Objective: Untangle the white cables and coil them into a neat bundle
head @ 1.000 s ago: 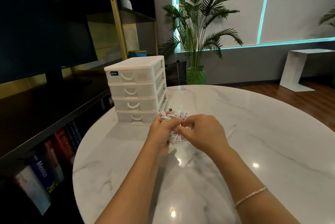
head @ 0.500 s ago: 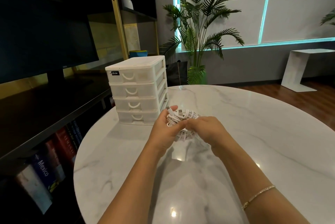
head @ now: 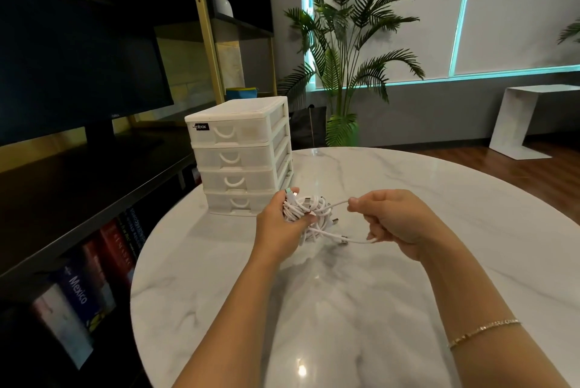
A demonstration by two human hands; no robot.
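Holding the tangle of white cables [head: 306, 215] above the marble bench [head: 470, 230] at the centre of the frame, the left hand [head: 279, 226] has its fingers wrapped round the knot, one plug end poking up beside the thumb. To its right, the right hand [head: 395, 219] has its fingers curled round a single loop drawn out of the tangle: one run of that strand leaves the knot near the fingertips, the other comes back lower down past a metal-tipped connector. The loop looks fairly taut between the two hands. The cables touch nothing but the hands, and a white drawer unit [head: 241, 158] stands on the bench just behind the left hand.

The untangling seems barely begun, since most of the cable is one dense ball. The main risk, as I judge it, is pulling this loop harder while the left hand squeezes the knot, which would cinch the crossings tighter rather than free them. A connector could also snag inside the ball and strain its joint. Loosening the left hand's hold too far might drop the whole tangle onto the bench.
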